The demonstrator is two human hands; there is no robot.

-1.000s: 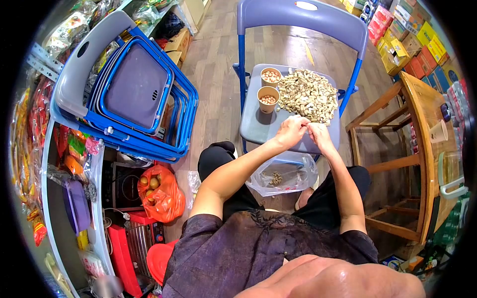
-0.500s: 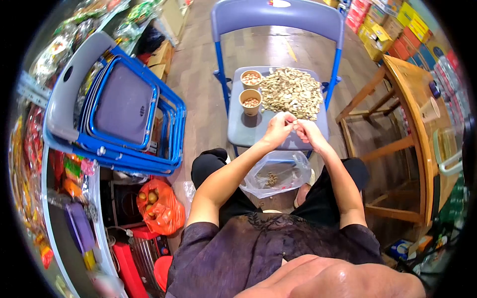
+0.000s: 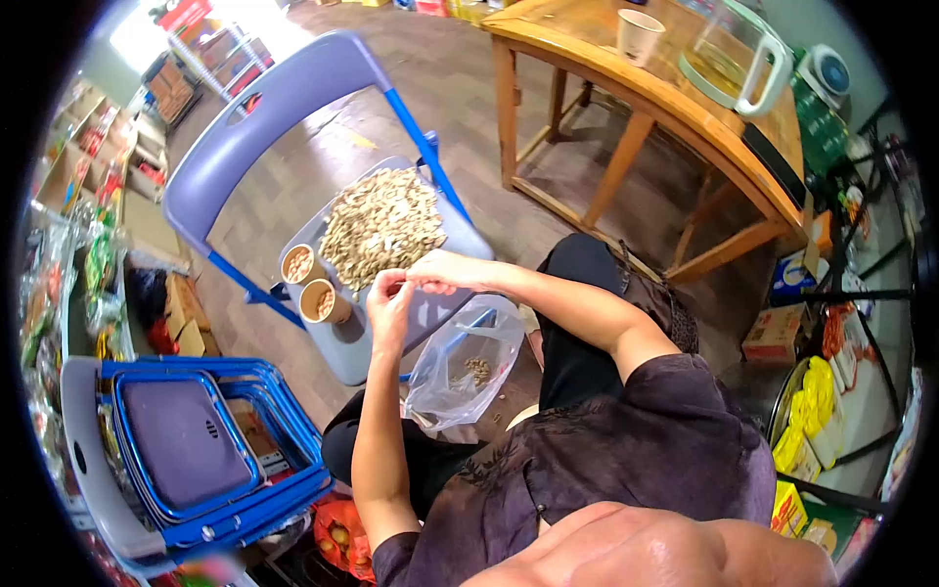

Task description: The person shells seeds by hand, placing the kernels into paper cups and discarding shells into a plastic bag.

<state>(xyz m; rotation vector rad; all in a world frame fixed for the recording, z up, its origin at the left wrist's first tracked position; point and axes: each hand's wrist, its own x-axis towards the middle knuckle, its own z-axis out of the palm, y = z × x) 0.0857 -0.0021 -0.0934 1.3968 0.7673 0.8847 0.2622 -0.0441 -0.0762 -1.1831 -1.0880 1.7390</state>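
Over the front part of a folding chair's seat [image 3: 350, 360], my left hand [image 3: 388, 301] and my right hand [image 3: 438, 272] meet at the fingertips. Both are closed in a pinch on a small peanut, mostly hidden by the fingers. Just beyond them lies a heap of unshelled peanuts [image 3: 381, 225]. To the left stand two paper cups, a farther cup [image 3: 297, 264] and a nearer cup [image 3: 324, 302], both holding shelled kernels. Below the seat edge, a clear plastic bag [image 3: 450, 391] sits open with a few shell bits inside.
Folded blue chairs [image 3: 186, 430] are stacked at left, beside an orange bag [image 3: 342, 538] of round produce. A wooden table [image 3: 577, 39] at upper right bears a paper cup [image 3: 640, 37] and a glass pitcher [image 3: 729, 59]. A rack [image 3: 851, 391] with goods stands at right.
The view has turned to the right, so the chair appears tilted and farther left, and more of the table shows. My hands stay together at the heap's near edge.
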